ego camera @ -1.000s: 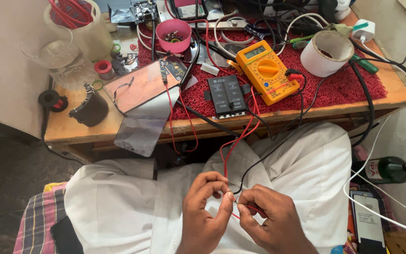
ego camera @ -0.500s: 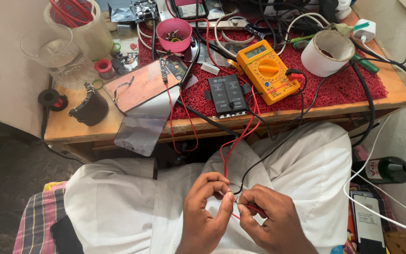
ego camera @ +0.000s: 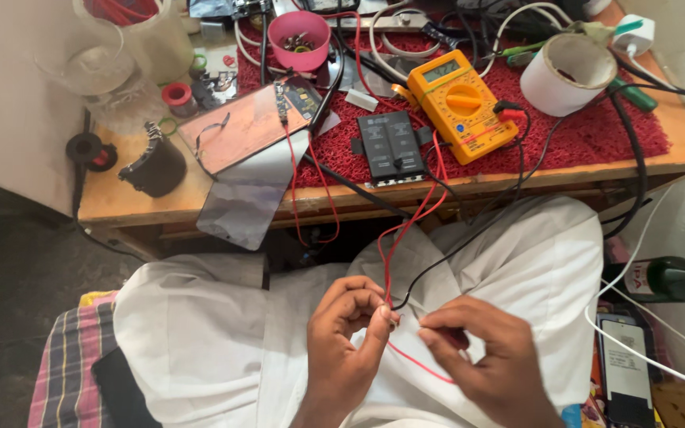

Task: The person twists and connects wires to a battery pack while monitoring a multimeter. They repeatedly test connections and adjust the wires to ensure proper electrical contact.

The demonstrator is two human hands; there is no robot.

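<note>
Over the lap, close to the camera, I am seeing two bare hands working together above white cloth. My left hand (ego camera: 349,333) is pinching a thin red insulated wire (ego camera: 406,230) between thumb and fingertips, with the other fingers curled in. My right hand (ego camera: 481,357) is closing thumb and forefinger on the same wire just beside it; the exact pinch point is hard to make out, since the fingers are covering it. One thin black insulated wire (ego camera: 469,246) is running alongside the red one, ending near the left fingertips, and I cannot tell whether it is being held too. Both wires are climbing toward the table edge.

At the far right, one dark green glass bottle (ego camera: 663,279) is lying partly cut off by the frame, and one black flat phone-like device (ego camera: 626,366) is lying below it.

Farther out, the low wooden table (ego camera: 120,198) is carrying one yellow digital multimeter (ego camera: 460,103), one black rectangular plastic module (ego camera: 390,144), one bare copper-coloured board (ego camera: 239,127), one white roll of tape (ego camera: 568,73) and one pink plastic cup (ego camera: 299,36) holding small metal bits too small to count. Tangled cables at the back are blurring together.
</note>
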